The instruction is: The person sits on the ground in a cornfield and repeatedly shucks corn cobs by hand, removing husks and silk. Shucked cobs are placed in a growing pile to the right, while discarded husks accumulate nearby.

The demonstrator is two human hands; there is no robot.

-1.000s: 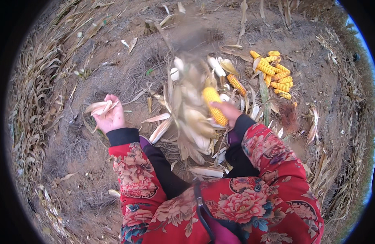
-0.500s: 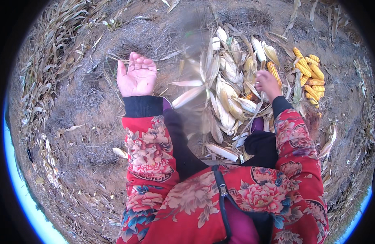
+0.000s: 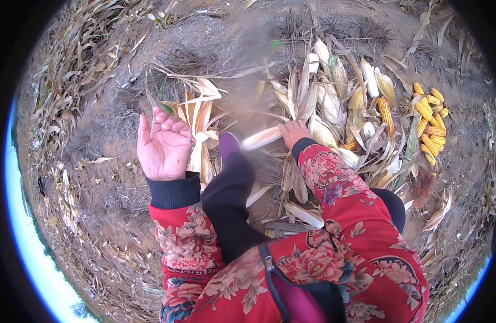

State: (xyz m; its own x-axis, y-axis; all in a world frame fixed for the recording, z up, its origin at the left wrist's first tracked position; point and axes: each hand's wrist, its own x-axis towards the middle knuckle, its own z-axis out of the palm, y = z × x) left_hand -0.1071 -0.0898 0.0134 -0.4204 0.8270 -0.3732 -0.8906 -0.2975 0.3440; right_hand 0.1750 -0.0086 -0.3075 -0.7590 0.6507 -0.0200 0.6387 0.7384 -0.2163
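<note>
My left hand (image 3: 164,144) is palm up with the fingers loosely bent and apart, and nothing lies in it. Just right of it are dry, pale-orange corn husks (image 3: 200,134), spread open. My right hand (image 3: 295,133) is back up, its fingers closed over the right end of a pale ear of corn in its husk (image 3: 260,138). That ear lies next to my purple shoe (image 3: 229,145). The fingertips' undersides are hidden. Close by, on the right, is a heap of unhusked corn ears (image 3: 330,102).
A pile of bare yellow corn cobs (image 3: 430,126) lies at the far right. One partly bare yellow cob (image 3: 386,114) sits at the heap's right edge. Dry stalks and leaves (image 3: 89,48) cover the ground at the far left. A smear blurs the upper middle.
My right hand has moved left from beside the partly bare cob onto the pale ear. My left hand has come slightly nearer and left; open husks now show beside it. The view has shifted.
</note>
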